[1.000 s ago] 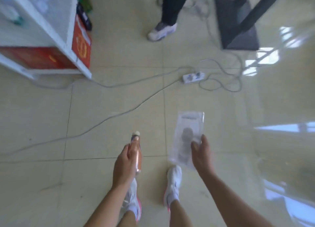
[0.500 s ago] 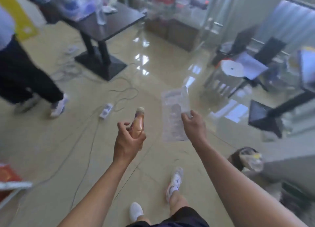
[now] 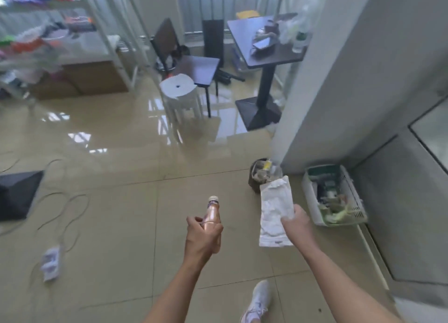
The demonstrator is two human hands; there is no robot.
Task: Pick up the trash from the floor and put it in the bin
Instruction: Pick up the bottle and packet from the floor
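The glossy tiled floor [image 3: 121,225] runs to a grey pillar at the right, where the small dark bin [image 3: 253,182] sits heaped with rubbish, near a white basket [image 3: 349,189]. Your left hand [image 3: 201,235] wraps round the pinkish bottle [image 3: 213,213], and your right hand [image 3: 294,222] pinches the crumpled clear bag [image 3: 275,208] by its edge. Dropped onto that heap, either may slide off or land in the basket.

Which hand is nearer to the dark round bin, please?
Right. The right hand holds its bag just before the bin; the left hand, gripping the bottle, is farther left.
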